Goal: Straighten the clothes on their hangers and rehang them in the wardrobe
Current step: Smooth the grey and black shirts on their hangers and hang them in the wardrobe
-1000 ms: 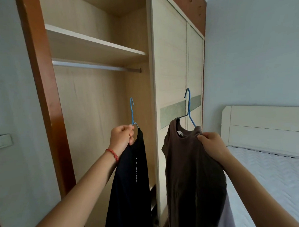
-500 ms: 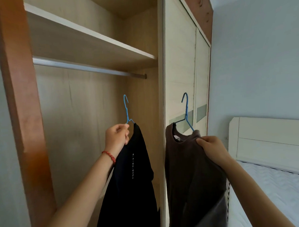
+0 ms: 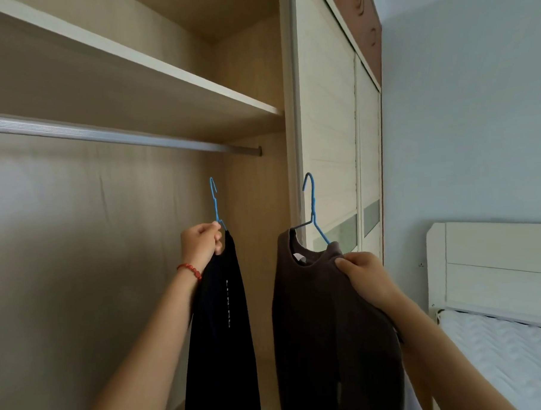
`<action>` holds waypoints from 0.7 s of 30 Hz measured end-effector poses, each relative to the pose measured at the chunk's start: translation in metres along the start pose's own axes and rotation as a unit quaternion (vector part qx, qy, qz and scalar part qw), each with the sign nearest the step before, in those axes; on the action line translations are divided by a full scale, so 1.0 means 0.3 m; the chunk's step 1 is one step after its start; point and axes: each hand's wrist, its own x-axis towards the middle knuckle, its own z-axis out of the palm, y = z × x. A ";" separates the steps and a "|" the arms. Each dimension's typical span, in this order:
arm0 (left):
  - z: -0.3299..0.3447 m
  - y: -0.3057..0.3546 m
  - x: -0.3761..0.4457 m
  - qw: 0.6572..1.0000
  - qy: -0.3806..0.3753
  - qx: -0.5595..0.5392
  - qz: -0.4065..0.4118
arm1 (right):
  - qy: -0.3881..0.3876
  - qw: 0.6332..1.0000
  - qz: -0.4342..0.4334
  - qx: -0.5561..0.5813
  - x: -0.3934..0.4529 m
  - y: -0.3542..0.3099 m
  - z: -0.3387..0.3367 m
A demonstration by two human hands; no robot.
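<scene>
Left hand (image 3: 201, 245) gripping black garment (image 3: 220, 331) at its blue hanger (image 3: 215, 204); right hand (image 3: 363, 272) pinching brown shirt (image 3: 324, 326) shoulder, below rail (image 3: 120, 137)

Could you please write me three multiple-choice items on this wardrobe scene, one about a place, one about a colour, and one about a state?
1. Where is the brown top relative to the black garment?
A. To its right
B. To its left
C. Behind it

2. What colour are the two wire hangers?
A. White
B. Blue
C. Red

3. What hangs on the wardrobe rail?
A. Both garments
B. Only the black one
C. Nothing visible

Answers:
1 A: the right hand holds it nearer the bed.
2 B: the hook above the left hand and the brown top's hanger are both blue.
3 C: both hooks sit below the rail, held in the hands.
</scene>
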 end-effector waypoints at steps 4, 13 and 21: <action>0.046 -0.027 0.168 1.000 -0.001 -0.017 0.014 | -0.005 1.000 -0.004 0.004 0.120 0.021 0.068; 0.130 -0.121 0.613 0.999 -0.028 -0.019 0.027 | 0.002 1.000 -0.028 0.010 0.538 0.019 0.257; 0.154 -0.157 0.905 0.998 -0.027 -0.028 0.055 | 0.015 0.997 -0.062 0.036 0.878 -0.018 0.383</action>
